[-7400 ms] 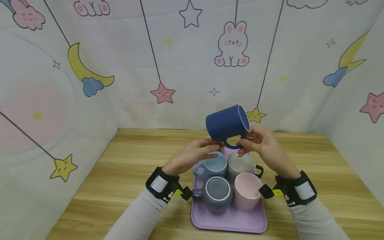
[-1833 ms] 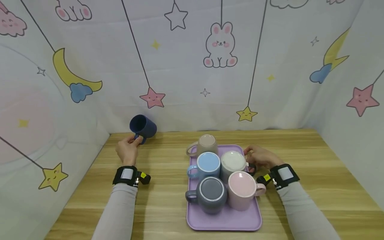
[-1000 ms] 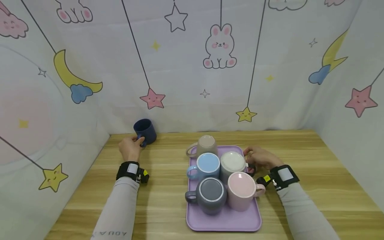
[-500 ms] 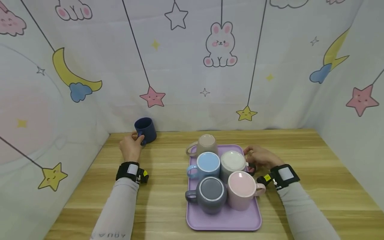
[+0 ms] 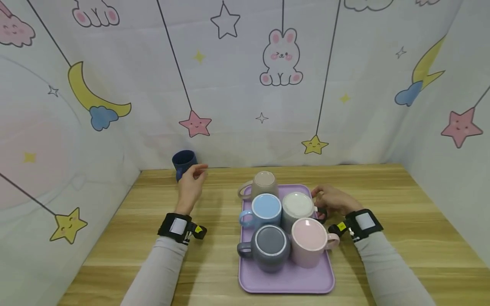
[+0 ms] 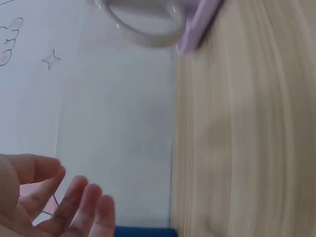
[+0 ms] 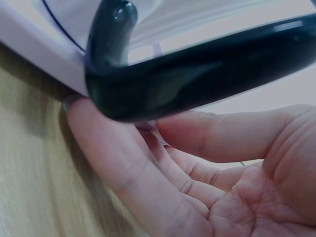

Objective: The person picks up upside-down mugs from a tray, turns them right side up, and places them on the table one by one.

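The navy mug [image 5: 184, 160] stands upright at the table's back left, partly hidden by my left hand [image 5: 190, 187]. That hand is apart from it, its fingers loosely bent and holding nothing; the left wrist view shows the bare fingers [image 6: 81, 207]. At the far right side of the purple tray [image 5: 287, 282], my right hand [image 5: 334, 199] pinches the rim between thumb and index finger. Just above those fingers is the black handle [image 7: 197, 69] of the white mug [image 5: 297, 206], which partly hides the grip.
Also upside down on the tray are a beige mug [image 5: 264, 185], a light blue mug [image 5: 266, 208], a dark grey mug [image 5: 270, 248] and a pink mug [image 5: 308, 242]. The wooden table [image 5: 214, 263] ends at a patterned cloth backdrop [image 5: 237, 144].
Both hands held the navy mug above the tray. My left hand set it upright at the back left, let go and moved right. My right hand went to the tray's rim and stayed.
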`<state>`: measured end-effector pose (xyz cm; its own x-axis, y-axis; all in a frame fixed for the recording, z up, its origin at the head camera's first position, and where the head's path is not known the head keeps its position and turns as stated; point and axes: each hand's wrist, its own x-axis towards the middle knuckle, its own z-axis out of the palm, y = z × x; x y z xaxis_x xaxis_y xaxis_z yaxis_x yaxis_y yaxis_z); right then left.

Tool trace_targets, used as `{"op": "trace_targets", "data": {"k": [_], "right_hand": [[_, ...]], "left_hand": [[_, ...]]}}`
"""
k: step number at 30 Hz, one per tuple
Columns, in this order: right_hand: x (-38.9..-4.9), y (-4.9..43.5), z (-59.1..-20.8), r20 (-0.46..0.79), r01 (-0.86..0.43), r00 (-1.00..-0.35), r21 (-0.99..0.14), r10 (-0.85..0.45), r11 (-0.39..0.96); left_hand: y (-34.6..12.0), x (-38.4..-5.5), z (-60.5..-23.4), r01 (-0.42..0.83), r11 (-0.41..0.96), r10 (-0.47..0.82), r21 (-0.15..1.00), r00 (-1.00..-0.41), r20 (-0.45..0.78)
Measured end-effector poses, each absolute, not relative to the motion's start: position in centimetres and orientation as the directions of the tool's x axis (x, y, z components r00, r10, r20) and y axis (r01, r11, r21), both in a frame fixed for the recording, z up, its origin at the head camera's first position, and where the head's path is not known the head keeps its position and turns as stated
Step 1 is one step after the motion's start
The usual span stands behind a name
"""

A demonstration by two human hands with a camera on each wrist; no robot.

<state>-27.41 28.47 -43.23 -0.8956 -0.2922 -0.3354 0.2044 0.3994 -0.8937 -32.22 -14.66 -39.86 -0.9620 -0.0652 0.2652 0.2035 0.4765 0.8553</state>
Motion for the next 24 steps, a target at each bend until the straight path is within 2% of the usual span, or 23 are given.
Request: {"op": "trace_targets", "data": {"k": [2, 4, 7, 9, 17, 24], "right_hand": [[-27.5, 28.5, -43.3, -0.334, 0.204, -0.895, -0.897, -0.298, 0.391], [-27.5, 28.6, -43.2, -0.331, 0.205, -0.895, -0.9, -0.298, 0.386], [-27.5, 28.8, -43.1, -0.329, 0.203, -0.897, -0.9, -0.294, 0.386], [-27.5, 28.8, -43.1, -0.331, 0.205, -0.899, -0.897, -0.288, 0.391], [-27.3, 28.7, -43.2, -0.33, 0.203, -0.896, -0.901, -0.299, 0.384], [-27.5, 28.5, -43.6, -0.34, 0.22, -0.899, -0.895, -0.277, 0.387]], "left_hand": [[-14.2, -31.9, -40.0, 0.134, 0.387, 0.02, 0.913, -0.99, 0.136], [-13.7, -31.5, -40.2, 0.06, 0.313, 0.113, 0.948, -0.993, 0.025], [-12.9, -30.9, -40.4, -0.045, 0.263, 0.23, 0.964, -0.967, -0.108], [-12.4, -30.5, -40.6, -0.084, 0.278, 0.282, 0.957, -0.945, -0.165], [-10.5, -28.8, -41.5, -0.095, 0.477, 0.359, 0.874, -0.887, -0.292], [-9.6, -28.3, -42.1, -0.108, 0.495, 0.374, 0.862, -0.869, -0.323]]}}
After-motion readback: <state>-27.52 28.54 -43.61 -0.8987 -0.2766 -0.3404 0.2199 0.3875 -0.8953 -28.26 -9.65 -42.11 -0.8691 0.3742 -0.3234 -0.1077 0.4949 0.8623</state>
